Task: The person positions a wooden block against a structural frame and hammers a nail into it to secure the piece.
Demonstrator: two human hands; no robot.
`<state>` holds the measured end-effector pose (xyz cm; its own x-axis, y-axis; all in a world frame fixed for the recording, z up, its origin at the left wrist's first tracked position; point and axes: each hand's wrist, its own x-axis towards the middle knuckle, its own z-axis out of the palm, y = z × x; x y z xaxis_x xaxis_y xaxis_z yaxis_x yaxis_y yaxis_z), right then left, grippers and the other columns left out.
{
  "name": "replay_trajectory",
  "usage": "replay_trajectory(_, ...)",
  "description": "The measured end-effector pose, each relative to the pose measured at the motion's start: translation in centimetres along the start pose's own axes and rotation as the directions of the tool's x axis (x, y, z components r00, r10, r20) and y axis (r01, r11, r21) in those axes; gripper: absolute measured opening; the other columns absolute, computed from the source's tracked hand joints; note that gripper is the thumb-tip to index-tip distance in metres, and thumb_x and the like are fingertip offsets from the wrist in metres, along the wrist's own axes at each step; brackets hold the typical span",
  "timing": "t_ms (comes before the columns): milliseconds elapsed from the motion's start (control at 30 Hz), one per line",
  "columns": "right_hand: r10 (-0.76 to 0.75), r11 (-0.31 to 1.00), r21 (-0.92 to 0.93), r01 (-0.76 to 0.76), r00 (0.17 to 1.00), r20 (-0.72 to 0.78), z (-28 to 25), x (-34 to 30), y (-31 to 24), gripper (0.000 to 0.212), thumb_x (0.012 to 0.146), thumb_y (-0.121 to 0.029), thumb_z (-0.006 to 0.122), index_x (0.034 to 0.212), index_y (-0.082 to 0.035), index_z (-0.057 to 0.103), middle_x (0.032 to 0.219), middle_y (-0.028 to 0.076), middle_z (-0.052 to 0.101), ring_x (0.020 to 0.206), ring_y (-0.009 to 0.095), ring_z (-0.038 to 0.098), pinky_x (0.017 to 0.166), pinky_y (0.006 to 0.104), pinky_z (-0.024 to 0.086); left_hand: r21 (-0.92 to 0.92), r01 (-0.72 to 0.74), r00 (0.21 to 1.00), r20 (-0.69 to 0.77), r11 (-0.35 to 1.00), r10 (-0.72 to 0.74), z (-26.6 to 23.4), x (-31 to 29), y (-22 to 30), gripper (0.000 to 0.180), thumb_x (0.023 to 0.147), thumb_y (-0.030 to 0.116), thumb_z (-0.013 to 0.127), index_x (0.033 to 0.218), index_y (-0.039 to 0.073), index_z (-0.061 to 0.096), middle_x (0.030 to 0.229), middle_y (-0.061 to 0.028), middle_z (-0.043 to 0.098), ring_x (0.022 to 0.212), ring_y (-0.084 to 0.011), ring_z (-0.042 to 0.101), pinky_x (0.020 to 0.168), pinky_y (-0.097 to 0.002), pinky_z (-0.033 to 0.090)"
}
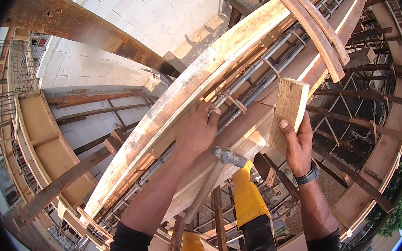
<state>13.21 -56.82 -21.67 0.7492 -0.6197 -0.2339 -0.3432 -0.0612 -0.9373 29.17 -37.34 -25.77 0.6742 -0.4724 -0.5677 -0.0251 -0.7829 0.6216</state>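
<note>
While the left hand [198, 129] lies curled over the steel bars [248, 97], what its fingers close on, if anything, I cannot tell.

Item: wooden block [291, 102], one, gripped in my right hand [297, 145], thumb on the broad face. Location: at the outer side of the near form board [254, 121], right of the bars. Long axis: running away from me, close to upright in view, far end leaning slightly right; narrow edge turned to the right. Whether it touches the board, I cannot make out.

Item: hammer [210, 182], one, handle slanting down and left, head uppermost at the near board's edge; what supports it is unclear.

Item: curved wooden strips [312, 29], two, lying across the form at upper right, their far ends cut off by the frame.

Item: yellow boots [249, 198], below me, one largely covered by timber.

Hidden: the fingers of my right hand, partly, behind the block; the bars beneath my left forearm.
</note>
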Motion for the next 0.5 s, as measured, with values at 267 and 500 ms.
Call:
replay_trajectory(267,-0.145,0.975,-0.184,0.127,0.985,-0.089,-2.5,11.4,5.6,0.049,0.096,-0.035,0.059,0.12,0.007,0.062,0.108,0.019,0.065,0.104,0.027,0.061,0.095,0.038,0.047,-0.258,0.219,0.937,0.324,0.941,-0.129,6.0,13.0,-11.7,0.05,0.104,0.033,0.045,0.146,0.009,0.053,0.151,-0.0213,0.049,0.139,-0.0306,0.046,0.117,-0.0384,0.033)
replay_trajectory(500,-0.229,0.941,-0.274,0.198,0.97,-0.086,-2.5,10.9,5.7,0.043,0.098,-0.035,0.052,0.115,0.001,0.067,0.103,0.015,0.065,0.102,0.027,0.056,0.1,0.0383,0.031,-0.135,0.027,0.963,0.271,0.99,0.011,7.5,14.7,-11.0,0.076,0.093,0.041,0.055,0.161,0.016,0.032,0.168,-0.0185,0.022,0.156,-0.0327,0.017,0.127,-0.0426,0.016)
